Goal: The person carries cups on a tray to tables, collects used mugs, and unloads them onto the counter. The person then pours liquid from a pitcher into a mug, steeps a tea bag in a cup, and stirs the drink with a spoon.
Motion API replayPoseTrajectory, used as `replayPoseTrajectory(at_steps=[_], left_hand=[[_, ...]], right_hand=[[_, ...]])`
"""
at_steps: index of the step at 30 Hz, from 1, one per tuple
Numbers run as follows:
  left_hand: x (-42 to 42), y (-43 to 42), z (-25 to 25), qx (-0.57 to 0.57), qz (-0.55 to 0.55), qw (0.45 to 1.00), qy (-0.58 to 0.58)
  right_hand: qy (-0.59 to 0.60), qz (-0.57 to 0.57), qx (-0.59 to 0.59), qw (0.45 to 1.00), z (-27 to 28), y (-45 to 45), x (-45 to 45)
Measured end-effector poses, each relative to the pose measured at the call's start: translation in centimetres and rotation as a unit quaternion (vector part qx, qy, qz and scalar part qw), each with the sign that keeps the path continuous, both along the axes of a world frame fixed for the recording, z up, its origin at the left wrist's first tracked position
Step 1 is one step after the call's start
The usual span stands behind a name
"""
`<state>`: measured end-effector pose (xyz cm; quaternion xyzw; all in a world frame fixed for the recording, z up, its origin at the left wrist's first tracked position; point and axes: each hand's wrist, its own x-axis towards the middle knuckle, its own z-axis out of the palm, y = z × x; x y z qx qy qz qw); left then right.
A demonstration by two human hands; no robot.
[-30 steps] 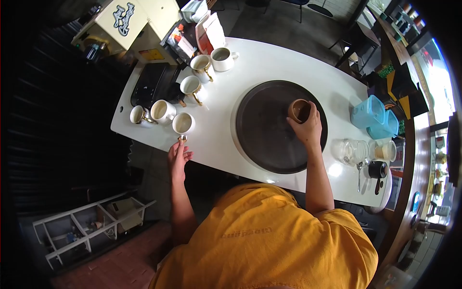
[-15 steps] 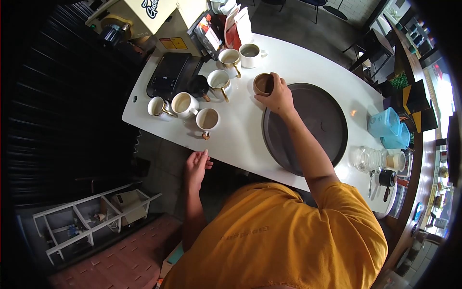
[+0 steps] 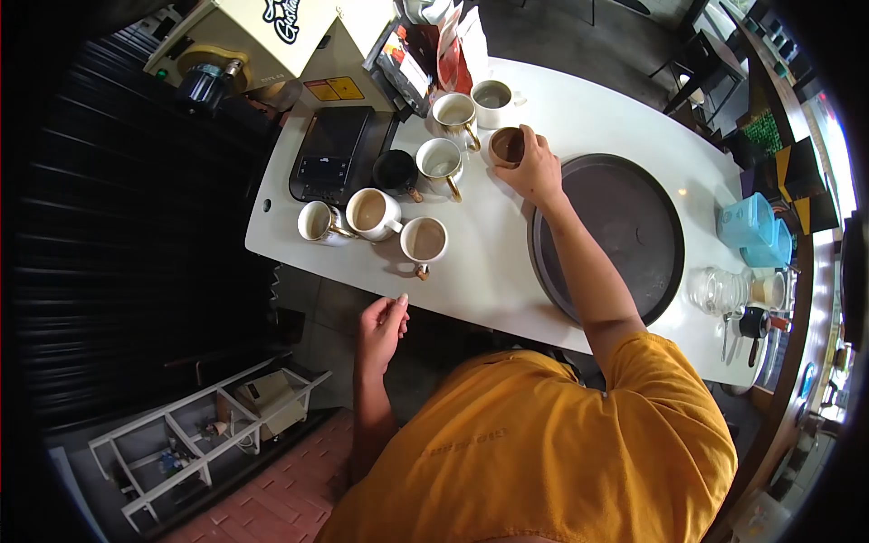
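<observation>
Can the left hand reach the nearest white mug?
Likely yes: the left hand looks empty, and nothing stands between it and the white mug, whose handle faces the near table edge.

Brown cup (image 3: 503,149): round, mouth facing roughly up, inside darker and too shadowed for me to make out any contents from here. It's gripped near the rim in the right hand (image 3: 540,175), outside the edge of the dark round tray (image 3: 629,226), between that and the white mugs (image 3: 491,102). Can't tell whether its base touches the white tabletop (image 3: 489,244).
</observation>
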<state>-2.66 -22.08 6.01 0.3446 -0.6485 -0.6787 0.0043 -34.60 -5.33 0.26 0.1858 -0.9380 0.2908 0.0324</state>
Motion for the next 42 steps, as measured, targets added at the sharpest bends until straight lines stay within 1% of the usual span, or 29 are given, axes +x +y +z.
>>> replayPoseTrajectory(at_steps=[6,11,12,13,14,16,17,19,21,23,25,26,27,29,30,31,33,34,36,37,39,40,41,42], left_hand=[[-0.8,-0.6,0.4,0.002,-0.041,0.999,-0.017],[-1.8,0.2,0.7,0.015,-0.059,0.998,0.004],[-2.2,0.6,0.8,0.023,-0.069,0.997,0.013],[-2.6,0.9,0.8,0.025,-0.078,0.997,0.014],[-3.2,1.3,0.7,0.029,-0.091,0.995,0.015],[-4.7,2.1,0.4,0.036,-0.119,0.992,0.017],[-5.6,2.5,0.2,0.026,-0.155,0.987,0.017],[-7.5,3.5,-0.4,0.019,-0.209,0.977,0.019],[-9.6,4.8,-1.2,-0.009,-0.268,0.963,0.035],[-11.8,6.4,-1.1,-0.001,-0.309,0.950,0.038],[-13.8,8.0,-2.1,-0.033,-0.322,0.945,0.053],[-14.6,8.5,-3.6,-0.057,-0.325,0.943,0.033],[-15.4,9.3,-4.2,-0.100,-0.330,0.939,0.013],[-16.4,11.1,-5.3,-0.203,-0.314,0.927,0.033],[-16.8,11.3,-6.8,-0.216,-0.309,0.925,0.037],[-17.1,12.1,-6.4,-0.221,-0.302,0.927,0.030],[-17.7,13.9,-5.9,-0.160,-0.258,0.952,0.026],[-18.0,14.5,-6.3,-0.163,-0.253,0.953,0.025],[-18.1,15.1,-7.2,-0.153,-0.254,0.954,0.033],[-17.9,15.7,-6.4,-0.158,-0.238,0.958,0.032],[-16.9,16.7,-4.0,-0.177,-0.225,0.956,-0.072],[-15.7,18.9,-2.3,-0.189,-0.152,0.969,-0.039],[-14.5,19.7,-2.2,-0.193,-0.131,0.971,-0.047],[-13.3,20.2,-2.2,-0.156,-0.089,0.984,0.013]], right_hand=[[0.002,-0.018,0.002,1.000,-0.4,-0.9,-0.1],[-0.022,0.001,-0.037,0.999,-0.4,-0.7,-0.1],[-0.021,-0.007,-0.036,0.999,0.3,-0.2,0.3],[-0.035,-0.004,-0.006,0.999,1.5,0.5,0.8],[-0.049,-0.003,0.023,0.999,2.6,1.4,1.3],[-0.044,-0.030,0.021,0.998,4.2,4.0,1.9],[-0.040,-0.045,0.017,0.998,4.7,5.5,2.2],[-0.023,-0.093,0.013,0.995,5.0,9.6,3.1],[0.032,-0.167,0.040,0.985,4.9,14.3,4.2],[0.050,-0.217,0.050,0.974,4.5,19.1,5.9],[0.082,-0.295,0.091,0.948,3.7,23.3,7.9],[0.074,-0.318,0.104,0.940,3.2,25.1,8.8],[0.072,-0.329,0.108,0.935,2.8,26.4,9.7],[0.041,-0.356,0.128,0.925,1.8,29.0,11.4],[0.036,-0.354,0.124,0.926,1.2,29.9,12.0],[0.027,-0.351,0.111,0.930,0.3,30.7,12.3],[0.061,-0.288,0.049,0.954,-1.2,31.9,12.5],[0.062,-0.284,0.047,0.956,-1.3,32.1,12.4],[0.073,-0.249,-0.055,0.964,-1.3,32.1,12.2],[0.073,-0.234,-0.060,0.968,-1.3,32.4,12.1],[0.068,-0.220,-0.222,0.947,-1.3,33.2,11.9],[0.060,-0.213,-0.242,0.945,-1.1,33.8,12.1],[0.051,-0.193,-0.247,0.948,-1.4,34.4,12.3],[0.064,-0.172,-0.322,0.929,-1.8,35.1,12.5]])
